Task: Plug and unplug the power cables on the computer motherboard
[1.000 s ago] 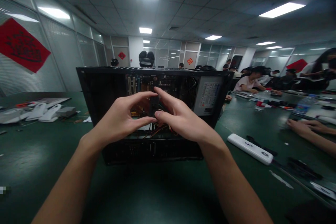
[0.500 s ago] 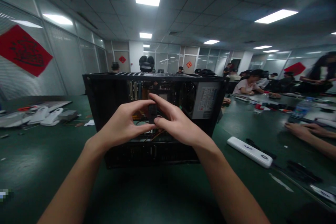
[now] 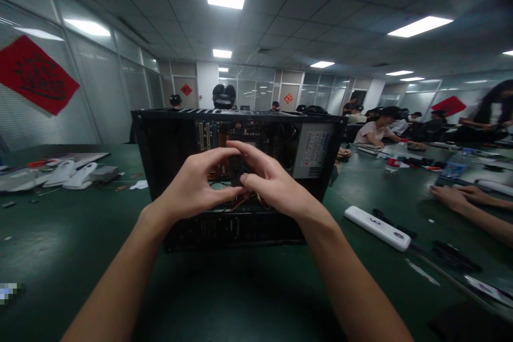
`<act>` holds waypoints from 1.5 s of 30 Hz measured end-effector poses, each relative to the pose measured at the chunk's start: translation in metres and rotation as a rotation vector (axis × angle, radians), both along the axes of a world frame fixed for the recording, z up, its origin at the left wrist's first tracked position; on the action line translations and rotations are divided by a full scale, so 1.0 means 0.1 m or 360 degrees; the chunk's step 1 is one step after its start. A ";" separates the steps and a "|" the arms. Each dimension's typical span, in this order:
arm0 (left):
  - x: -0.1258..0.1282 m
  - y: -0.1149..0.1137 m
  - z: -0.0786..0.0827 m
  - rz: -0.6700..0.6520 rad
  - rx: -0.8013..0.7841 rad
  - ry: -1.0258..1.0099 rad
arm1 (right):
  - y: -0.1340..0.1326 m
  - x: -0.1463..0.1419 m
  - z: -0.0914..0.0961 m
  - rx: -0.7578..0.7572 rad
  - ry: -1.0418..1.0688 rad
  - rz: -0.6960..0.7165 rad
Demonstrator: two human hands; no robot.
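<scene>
Dark block (image 3: 237, 167) stood with its long axis near upright, ends toward ceiling and table; which face was its front could not be told. Left hand (image 3: 192, 187) and right hand (image 3: 276, 181) pinched it between fingertips above and thumbs below, both in wide C shapes. Behind lay the open computer case (image 3: 168, 149), walls well apart from both hands; bare green table (image 3: 240, 294) extended on the near side.

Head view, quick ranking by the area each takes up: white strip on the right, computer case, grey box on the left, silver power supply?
1. Computer case
2. Silver power supply
3. White strip, longer than the supply but much narrower
4. Grey box
</scene>
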State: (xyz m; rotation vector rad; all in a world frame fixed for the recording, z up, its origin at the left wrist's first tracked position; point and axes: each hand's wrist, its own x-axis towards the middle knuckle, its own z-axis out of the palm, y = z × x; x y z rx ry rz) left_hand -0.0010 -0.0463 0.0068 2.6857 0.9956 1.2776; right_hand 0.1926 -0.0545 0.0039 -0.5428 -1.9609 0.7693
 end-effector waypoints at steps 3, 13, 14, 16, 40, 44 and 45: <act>0.02 -0.03 0.02 -0.0054 -0.0011 -0.0005 | 0.00 0.02 0.01 -0.0013 0.0018 0.0108; 0.04 -0.02 0.01 -0.0067 0.0124 -0.0008 | 0.01 0.10 0.02 -0.0012 0.0032 0.0244; 0.03 -0.02 0.01 -0.0074 0.0157 -0.0008 | 0.02 0.11 0.02 -0.0008 0.0033 0.0243; 0.03 -0.02 0.03 -0.0096 0.0225 0.0006 | 0.03 0.12 0.01 -0.0002 0.0031 0.0233; -0.01 0.04 0.03 -0.0061 0.0246 0.0221 | 0.09 0.18 -0.02 0.0182 -0.0216 0.0036; -0.11 0.06 0.07 -0.0020 0.0101 0.0226 | 0.26 0.24 -0.09 0.0562 -0.0314 -0.0170; -0.14 0.08 0.08 -0.0014 0.0062 0.0215 | 0.32 0.25 -0.13 0.0745 -0.0331 -0.0287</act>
